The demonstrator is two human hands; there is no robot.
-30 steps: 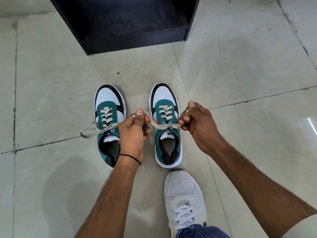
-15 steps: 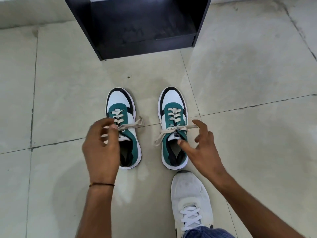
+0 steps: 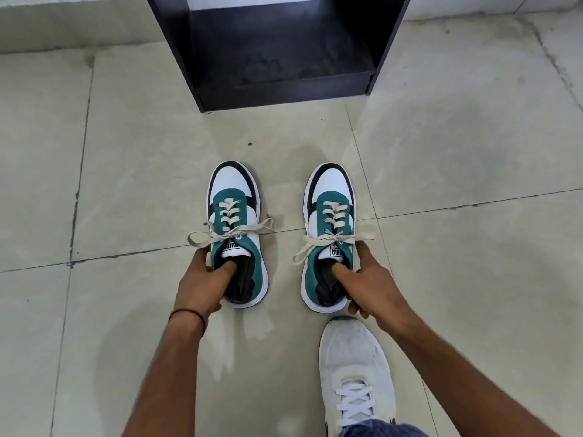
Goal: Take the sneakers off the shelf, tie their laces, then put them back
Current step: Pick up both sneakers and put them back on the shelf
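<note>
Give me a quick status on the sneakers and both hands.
Left hand grips left sneaker at collar; right hand grips right sneaker. Both laces tied, both on floor. Path to shelf clear.

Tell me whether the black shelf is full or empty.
Empty, as far as visible: the shelf shows only a bare board; both sneakers sit on the floor.

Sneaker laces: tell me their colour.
Off-white, on both sneakers; the laces show clearly in the head view.
</note>
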